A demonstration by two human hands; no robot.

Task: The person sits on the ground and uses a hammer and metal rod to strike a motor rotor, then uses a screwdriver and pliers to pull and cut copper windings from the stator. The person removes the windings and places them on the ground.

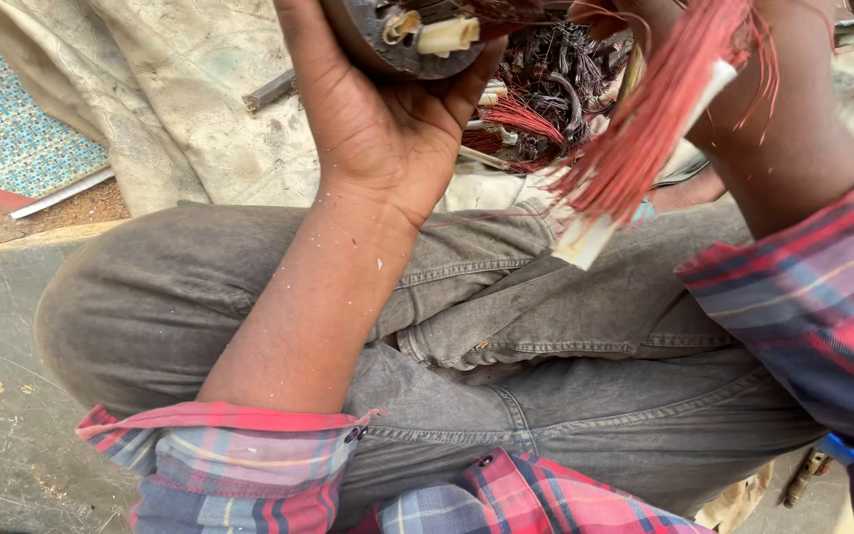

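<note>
Left hand (387,119) cups a dark round motor core (397,40) from below. Right hand (664,20) mostly out of frame, grip unclear; red copper wire bundle (644,129) hangs beside it.

The top edge cuts off the round metal part (397,40) (left fingers (294,30) too).

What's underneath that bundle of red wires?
Under the red wire bundle lie grey trousers and a tangle of dark and red wires on pale cloth. The right hand is mostly hidden.
</note>
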